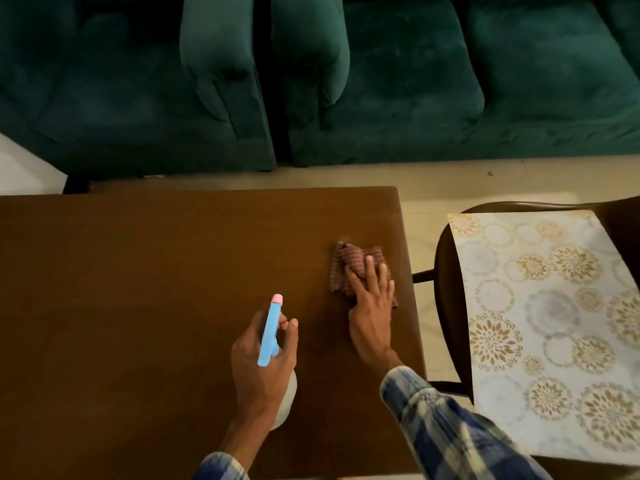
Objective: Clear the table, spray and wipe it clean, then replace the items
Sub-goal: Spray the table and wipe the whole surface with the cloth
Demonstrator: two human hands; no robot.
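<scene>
Clearly the wiping stage is in hand: the right hand (372, 308) lies flat, fingers straight and close together, pressing a crumpled reddish checked cloth (349, 261) onto the table (138, 271) near its right edge. Just beside it, the left hand (263, 358) is wrapped round the neck of a spray bottle (271, 329), whose blue head and pink nozzle point away across the top. The brown tabletop carries nothing else in view, so clearing looks done and spraying at least begun. Off to the right, a patterned mat (554, 306) lies draped over a dark chair (446, 271), probably waiting to go back; replacing the items is not yet done.
</scene>
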